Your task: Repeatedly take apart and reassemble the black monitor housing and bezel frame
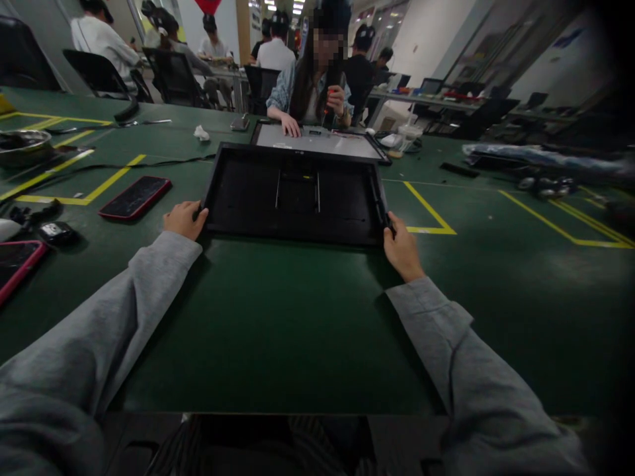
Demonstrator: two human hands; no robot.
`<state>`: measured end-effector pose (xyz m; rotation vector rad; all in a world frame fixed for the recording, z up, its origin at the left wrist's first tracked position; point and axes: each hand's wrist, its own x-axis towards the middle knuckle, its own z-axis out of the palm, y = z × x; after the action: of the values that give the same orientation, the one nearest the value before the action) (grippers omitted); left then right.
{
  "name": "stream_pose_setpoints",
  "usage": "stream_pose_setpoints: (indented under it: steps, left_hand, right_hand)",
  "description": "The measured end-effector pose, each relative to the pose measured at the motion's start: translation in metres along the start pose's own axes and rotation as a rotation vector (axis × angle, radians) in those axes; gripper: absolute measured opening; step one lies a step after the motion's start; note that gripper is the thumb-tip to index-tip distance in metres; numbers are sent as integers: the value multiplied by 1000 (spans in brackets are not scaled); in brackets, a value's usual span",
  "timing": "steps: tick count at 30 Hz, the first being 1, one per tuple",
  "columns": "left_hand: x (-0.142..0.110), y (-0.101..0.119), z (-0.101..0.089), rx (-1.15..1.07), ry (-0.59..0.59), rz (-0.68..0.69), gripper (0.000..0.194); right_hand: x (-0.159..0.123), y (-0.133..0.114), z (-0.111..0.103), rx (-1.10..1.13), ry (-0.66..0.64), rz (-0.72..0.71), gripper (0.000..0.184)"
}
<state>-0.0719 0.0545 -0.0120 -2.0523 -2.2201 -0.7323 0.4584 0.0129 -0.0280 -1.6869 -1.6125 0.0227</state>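
Observation:
A black monitor back cover lies inner side up on the green table, its raised rim around a hollow with two thin metal strips near the middle. My left hand grips its left edge near the front corner, fingers wrapped over the rim. At the opposite side, my right hand is closed around the right edge near the front corner. Just behind the cover lies a flat display panel with a grey metal back, partly hidden by the cover's far rim.
Across the table, a person rests one hand on the panel and holds an orange-and-black tool. Left are a red-cased phone, a second phone and a metal bowl. Plastic-wrapped parts lie right.

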Motion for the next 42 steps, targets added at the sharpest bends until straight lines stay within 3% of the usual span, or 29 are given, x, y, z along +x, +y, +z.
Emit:
stream_pose_setpoints:
  steps: [7,15,24,36,42]
  left_hand:
    - [6,-6,7,-29,8,-5,47]
    - [3,2,-3,-29,-63,-23,51]
    - [10,-3,0,-78,-78,-51,53]
    - [11,-8,4,-130,-6,-41,44]
    - [10,-5,2,-83,18,-29,49]
  right_hand:
    - [-2,-2,0,-55,-3,-11,53]
    - [0,-4,0,-22,13,10,53]
    - [-2,-12,-5,-28,-6,42,53]
    - [2,-4,-3,-27,-7,58,52]
    - [2,-4,-2,-14,4,58,52]
